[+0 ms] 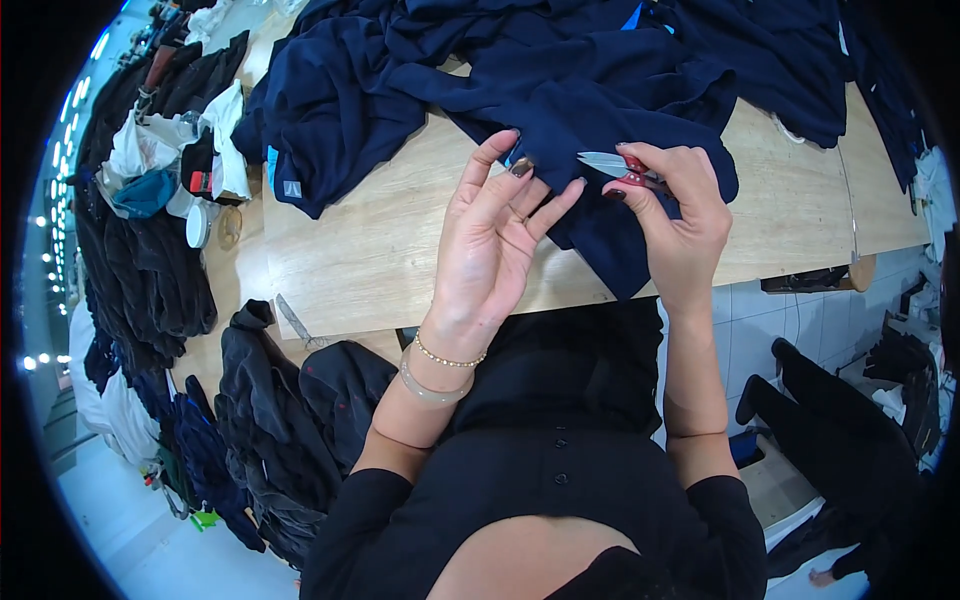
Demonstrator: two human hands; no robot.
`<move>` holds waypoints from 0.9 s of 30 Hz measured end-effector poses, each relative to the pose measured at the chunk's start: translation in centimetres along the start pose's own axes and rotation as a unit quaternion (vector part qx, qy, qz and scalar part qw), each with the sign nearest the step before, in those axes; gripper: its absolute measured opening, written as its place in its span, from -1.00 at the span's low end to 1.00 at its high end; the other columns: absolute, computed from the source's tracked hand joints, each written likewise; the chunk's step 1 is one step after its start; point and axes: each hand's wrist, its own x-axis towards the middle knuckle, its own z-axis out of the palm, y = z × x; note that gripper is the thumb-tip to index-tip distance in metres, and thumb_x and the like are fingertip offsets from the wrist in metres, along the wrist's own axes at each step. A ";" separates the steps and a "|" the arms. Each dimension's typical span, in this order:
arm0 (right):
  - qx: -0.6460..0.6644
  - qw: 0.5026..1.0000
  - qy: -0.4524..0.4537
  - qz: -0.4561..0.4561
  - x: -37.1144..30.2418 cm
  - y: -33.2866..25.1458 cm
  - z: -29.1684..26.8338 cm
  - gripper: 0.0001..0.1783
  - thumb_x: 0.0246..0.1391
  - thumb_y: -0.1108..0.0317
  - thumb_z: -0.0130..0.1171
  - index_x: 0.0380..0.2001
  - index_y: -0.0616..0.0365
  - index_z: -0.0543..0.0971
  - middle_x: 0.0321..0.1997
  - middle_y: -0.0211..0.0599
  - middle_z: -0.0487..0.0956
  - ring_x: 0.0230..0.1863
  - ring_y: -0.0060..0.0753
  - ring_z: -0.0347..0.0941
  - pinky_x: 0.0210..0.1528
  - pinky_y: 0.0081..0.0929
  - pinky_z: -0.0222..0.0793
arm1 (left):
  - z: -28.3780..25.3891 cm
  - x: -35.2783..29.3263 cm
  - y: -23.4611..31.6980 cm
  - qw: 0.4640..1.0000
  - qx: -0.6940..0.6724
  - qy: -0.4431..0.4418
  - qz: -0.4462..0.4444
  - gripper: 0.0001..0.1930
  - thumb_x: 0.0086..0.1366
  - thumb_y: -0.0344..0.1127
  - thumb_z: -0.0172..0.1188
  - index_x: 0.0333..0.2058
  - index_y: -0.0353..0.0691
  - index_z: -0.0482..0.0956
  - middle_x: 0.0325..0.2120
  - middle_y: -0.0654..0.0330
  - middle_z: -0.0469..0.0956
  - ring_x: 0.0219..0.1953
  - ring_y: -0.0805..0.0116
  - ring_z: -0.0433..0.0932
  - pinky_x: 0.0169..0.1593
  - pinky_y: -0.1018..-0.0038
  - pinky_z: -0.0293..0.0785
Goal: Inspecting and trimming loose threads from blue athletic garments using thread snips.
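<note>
Two bare hands, raised over one bench (350, 270). Left hand (482, 230): palm toward the camera, fingers parted and curved, thumb and forefinger tips close together; whether they pinch anything, cannot tell. Right hand (688, 210): thumb and fingers pinching red-handled snips (604, 164), blades pointing left, just above navy cloth (600, 105). Snips' handles: partly hidden by fingers. Navy cloth: heaped on the bench, far side cut off by the upper edge. Bench: pale wood. Room: dark clothes (265, 430) at left, white tiles (745, 345) at right.
</note>
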 end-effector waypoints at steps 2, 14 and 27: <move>-0.008 1.000 0.001 -0.007 0.1 -0.2 0.3 -0.72 -0.16 0.52 0.36 -0.27 0.23 0.64 -0.43 -0.36 0.55 -0.34 -0.45 0.36 -0.28 -0.58 0.29 | 0.0 -0.2 -0.1 1.000 0.010 -0.014 -0.003 -0.65 0.33 -0.53 0.01 0.07 -0.26 0.24 -0.18 0.10 0.52 -0.04 0.21 0.57 0.17 0.08 0.48; -0.035 0.995 0.046 -0.078 0.2 0.2 1.0 -0.66 -0.28 0.44 0.43 -0.32 0.18 0.63 -0.46 -0.37 0.54 -0.43 -0.36 0.31 -0.39 -0.52 0.25 | 0.2 -0.6 -0.4 0.999 -0.009 -0.025 -0.032 -0.67 0.33 -0.52 0.01 0.05 -0.25 0.24 -0.12 0.03 0.50 0.02 0.14 0.54 0.19 0.10 0.44; -0.066 0.992 0.044 -0.095 0.3 -0.1 0.7 -0.66 -0.31 0.43 0.44 -0.34 0.18 0.64 -0.47 -0.39 0.55 -0.42 -0.35 0.32 -0.40 -0.52 0.26 | 0.3 -0.6 -0.5 0.999 -0.002 -0.021 -0.034 -0.68 0.34 -0.51 0.00 0.05 -0.25 0.23 -0.11 0.00 0.51 0.03 0.15 0.53 0.19 0.12 0.45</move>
